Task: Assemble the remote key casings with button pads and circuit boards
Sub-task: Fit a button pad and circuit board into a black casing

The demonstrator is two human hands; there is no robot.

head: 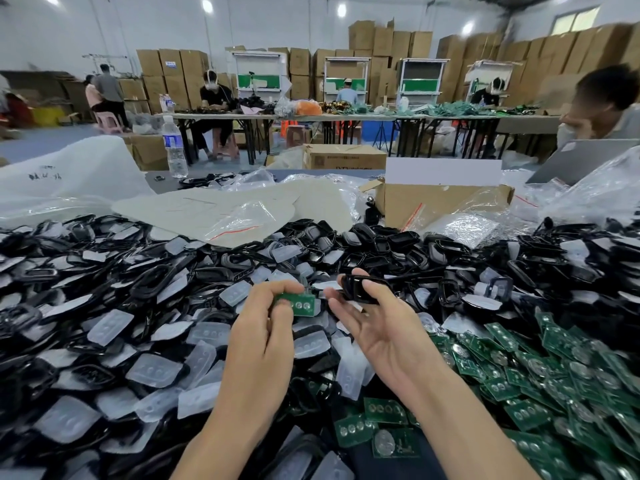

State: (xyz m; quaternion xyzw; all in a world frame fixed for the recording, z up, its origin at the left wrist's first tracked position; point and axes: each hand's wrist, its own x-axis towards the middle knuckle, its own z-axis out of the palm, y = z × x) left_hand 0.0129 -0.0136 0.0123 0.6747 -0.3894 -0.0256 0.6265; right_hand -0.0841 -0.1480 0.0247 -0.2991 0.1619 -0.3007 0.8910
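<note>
circuit board: I see one green circuit board [300, 304] at frame centre, round contacts facing up, held above the heap.
left hand: my left hand [261, 330] shows its back to the camera; its grip is closed, fingers curled round the board's left end.
casing: a black casing [360, 285] sits just right of the board, near it; I cannot tell if they touch.
right hand: my right hand [381, 330] is palm up; its grip is narrow, thumb and fingertips pinching the casing at the top of the hand.
button pads: loose translucent button pads [156, 370] are scattered across the lower left and centre, mixed in with black shells.
casing pile: a casing pile [381, 244] runs across the whole middle band of the frame.
board pile: a board pile [519, 375] of green boards fills the lower right, some reaching under my right forearm.
tabletop: a bare strip of tabletop [166, 187] shows behind the heap, upper left of centre.
cardboard box: an open cardboard box [443, 202] stands behind the heap, right of centre.
plastic bags: clear plastic bags [239, 216] lie at centre top of the heap.
water bottle: a water bottle [174, 147] stands upright, upper left.
person: a seated person [602, 109] at upper right.
background: far tables [311, 116] with seated workers; stacked cartons [381, 43] along the wall.
</note>
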